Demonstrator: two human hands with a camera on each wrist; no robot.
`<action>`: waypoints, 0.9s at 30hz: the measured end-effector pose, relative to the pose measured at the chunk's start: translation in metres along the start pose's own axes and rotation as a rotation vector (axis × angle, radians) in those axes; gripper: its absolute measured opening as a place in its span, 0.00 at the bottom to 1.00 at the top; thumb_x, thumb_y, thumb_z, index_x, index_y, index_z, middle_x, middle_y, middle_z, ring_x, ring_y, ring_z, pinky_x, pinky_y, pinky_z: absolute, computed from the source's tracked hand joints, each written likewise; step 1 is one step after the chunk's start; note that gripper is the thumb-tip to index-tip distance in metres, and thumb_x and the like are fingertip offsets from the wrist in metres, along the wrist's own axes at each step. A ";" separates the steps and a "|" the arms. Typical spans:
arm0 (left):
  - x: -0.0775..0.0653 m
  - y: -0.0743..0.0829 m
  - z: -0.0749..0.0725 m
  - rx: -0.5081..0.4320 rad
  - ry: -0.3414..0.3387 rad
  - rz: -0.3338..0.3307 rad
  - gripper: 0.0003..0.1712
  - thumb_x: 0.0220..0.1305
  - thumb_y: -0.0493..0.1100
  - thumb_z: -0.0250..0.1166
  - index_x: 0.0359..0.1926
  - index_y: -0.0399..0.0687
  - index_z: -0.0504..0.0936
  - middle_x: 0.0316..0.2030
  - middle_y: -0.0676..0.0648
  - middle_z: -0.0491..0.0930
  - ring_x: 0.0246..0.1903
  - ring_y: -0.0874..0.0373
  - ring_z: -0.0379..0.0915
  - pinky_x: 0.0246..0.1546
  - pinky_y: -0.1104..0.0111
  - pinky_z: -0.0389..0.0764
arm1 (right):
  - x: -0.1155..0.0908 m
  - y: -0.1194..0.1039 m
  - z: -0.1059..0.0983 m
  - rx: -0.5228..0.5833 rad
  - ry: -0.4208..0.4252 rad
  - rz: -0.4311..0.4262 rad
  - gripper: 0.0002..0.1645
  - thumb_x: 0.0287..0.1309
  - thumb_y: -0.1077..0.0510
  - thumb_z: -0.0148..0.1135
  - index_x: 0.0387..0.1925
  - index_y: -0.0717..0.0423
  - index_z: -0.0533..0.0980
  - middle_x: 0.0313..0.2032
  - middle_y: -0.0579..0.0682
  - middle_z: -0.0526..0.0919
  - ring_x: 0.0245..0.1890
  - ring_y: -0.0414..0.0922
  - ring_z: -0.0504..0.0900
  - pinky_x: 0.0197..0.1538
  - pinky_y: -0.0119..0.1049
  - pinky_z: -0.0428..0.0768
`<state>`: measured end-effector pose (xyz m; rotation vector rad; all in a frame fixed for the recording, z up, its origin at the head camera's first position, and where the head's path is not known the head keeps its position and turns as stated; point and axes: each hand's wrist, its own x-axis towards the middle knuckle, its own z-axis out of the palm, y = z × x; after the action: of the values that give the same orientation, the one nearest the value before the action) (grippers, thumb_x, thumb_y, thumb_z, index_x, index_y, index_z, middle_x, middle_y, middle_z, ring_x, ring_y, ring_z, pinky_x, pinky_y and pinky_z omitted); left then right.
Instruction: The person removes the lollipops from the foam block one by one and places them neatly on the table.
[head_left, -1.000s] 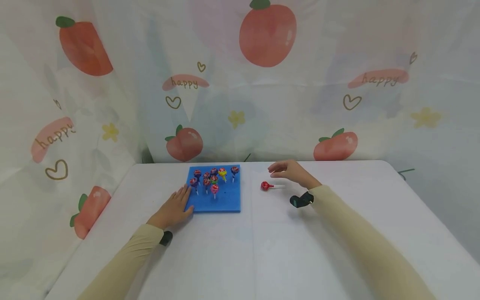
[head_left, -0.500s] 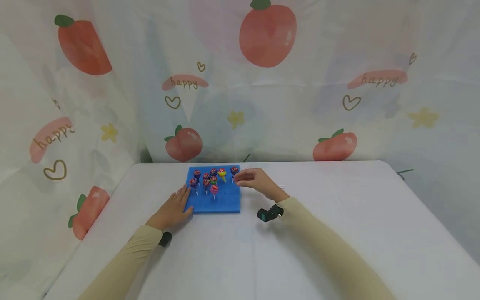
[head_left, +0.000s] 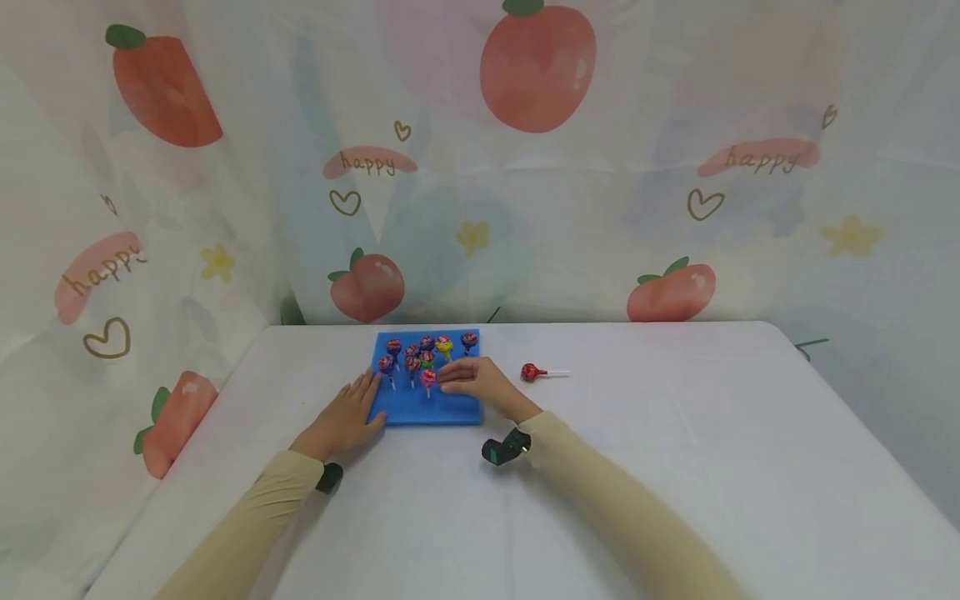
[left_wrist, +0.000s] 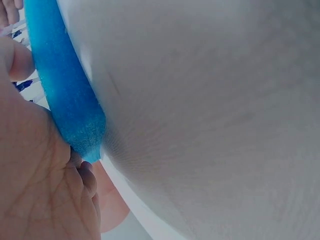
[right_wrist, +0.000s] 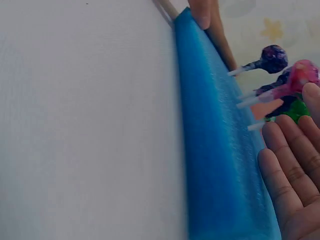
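A blue foam board (head_left: 420, 412) lies on the table with several wrapped lollipops standing upright in it. My left hand (head_left: 341, 425) rests on its left edge, fingers extended; the left wrist view has the palm (left_wrist: 40, 160) against the board's side (left_wrist: 67, 75). Over the board's right half, my right hand (head_left: 487, 387) is beside a pink lollipop (head_left: 428, 378), the frontmost one. In the right wrist view the thumb tip overlaps the pink wrapper (right_wrist: 304, 75), while the fingers (right_wrist: 295, 175) are extended and not curled round it. Whether the thumb touches is unclear.
One red lollipop (head_left: 530, 372) lies on its side on the white table (head_left: 637, 450), right of the board. A yellow lollipop (head_left: 444, 347) and a dark one (head_left: 469, 340) stand towards the back of the board. A printed curtain (head_left: 562, 225) hangs behind the table.
My right hand has moved left from above the loose red lollipop, across to the pink lollipop on the board. The red lollipop stays where it lay. My left hand has stayed in place.
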<state>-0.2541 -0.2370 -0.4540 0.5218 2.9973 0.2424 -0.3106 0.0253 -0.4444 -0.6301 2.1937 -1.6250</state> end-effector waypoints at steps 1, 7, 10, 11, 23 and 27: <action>0.000 0.000 0.000 0.000 0.002 -0.001 0.40 0.69 0.51 0.48 0.70 0.29 0.47 0.72 0.30 0.44 0.71 0.36 0.42 0.70 0.45 0.49 | 0.001 0.000 0.002 -0.002 0.002 0.006 0.20 0.58 0.58 0.63 0.51 0.60 0.77 0.49 0.58 0.83 0.50 0.47 0.83 0.56 0.37 0.79; 0.000 -0.002 0.001 -0.001 -0.002 -0.001 0.40 0.69 0.51 0.47 0.71 0.29 0.46 0.72 0.31 0.43 0.72 0.36 0.41 0.70 0.46 0.49 | 0.006 0.001 0.013 -0.005 0.011 0.008 0.20 0.57 0.60 0.63 0.51 0.63 0.76 0.48 0.59 0.83 0.49 0.48 0.83 0.55 0.37 0.79; 0.000 -0.002 0.001 0.000 -0.008 -0.003 0.41 0.69 0.51 0.47 0.71 0.29 0.45 0.72 0.31 0.42 0.72 0.37 0.40 0.71 0.46 0.49 | 0.009 0.000 0.016 -0.011 0.015 0.001 0.21 0.56 0.61 0.63 0.51 0.66 0.76 0.47 0.61 0.83 0.48 0.48 0.83 0.54 0.37 0.79; 0.000 -0.001 0.001 -0.003 -0.005 -0.001 0.40 0.69 0.51 0.48 0.71 0.29 0.46 0.72 0.31 0.43 0.72 0.36 0.41 0.70 0.46 0.49 | 0.009 0.000 0.017 -0.014 0.015 -0.001 0.20 0.57 0.62 0.63 0.51 0.66 0.76 0.47 0.61 0.83 0.48 0.49 0.83 0.54 0.37 0.79; 0.002 0.000 0.000 -0.002 0.004 -0.006 0.41 0.69 0.51 0.48 0.71 0.29 0.46 0.72 0.31 0.42 0.72 0.36 0.41 0.70 0.46 0.49 | 0.016 0.000 0.023 -0.153 0.091 0.028 0.15 0.56 0.61 0.63 0.45 0.60 0.82 0.43 0.56 0.86 0.45 0.45 0.84 0.52 0.35 0.81; 0.000 0.001 0.000 -0.016 -0.004 -0.012 0.40 0.69 0.51 0.48 0.71 0.29 0.46 0.72 0.31 0.42 0.72 0.36 0.40 0.71 0.46 0.48 | 0.015 -0.001 0.026 -0.160 0.112 0.042 0.14 0.56 0.61 0.64 0.44 0.60 0.83 0.43 0.55 0.86 0.46 0.46 0.84 0.51 0.35 0.81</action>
<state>-0.2541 -0.2361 -0.4536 0.5016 2.9909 0.2644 -0.3101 -0.0043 -0.4510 -0.5441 2.4196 -1.5081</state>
